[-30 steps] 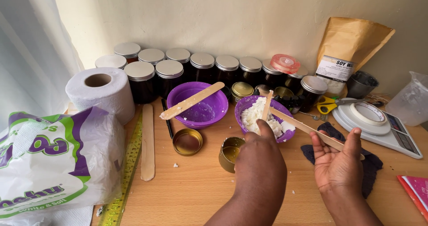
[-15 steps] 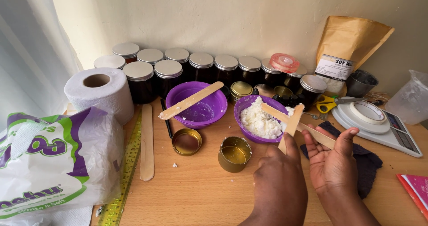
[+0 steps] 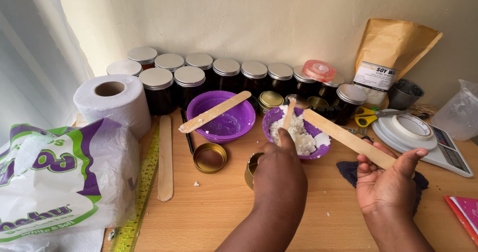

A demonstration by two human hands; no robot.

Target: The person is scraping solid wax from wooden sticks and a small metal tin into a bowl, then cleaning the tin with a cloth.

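My left hand (image 3: 279, 172) holds a short wooden stick (image 3: 287, 116) upright, its tip in the white wax flakes (image 3: 298, 132) inside a small purple bowl (image 3: 318, 152). This hand partly hides an open gold tin (image 3: 250, 168) just in front of the bowl. My right hand (image 3: 391, 185), palm up, grips one end of a long flat wooden stick (image 3: 348, 138). That stick slants up and left, and its far end reaches over the bowl's right rim.
A larger purple bowl (image 3: 234, 125) with a stick (image 3: 214, 111) across it and a gold lid (image 3: 209, 157) lie to the left. Dark lidded jars (image 3: 199, 78) line the wall. Toilet roll (image 3: 113, 102), plastic bag (image 3: 59, 177), scale (image 3: 438, 147), scissors (image 3: 366, 116) and brown pouch (image 3: 388, 58) surround them.
My left hand swung right to the long stick, then came back over the bowl with the short stick. My right hand lifted the long stick slightly higher.
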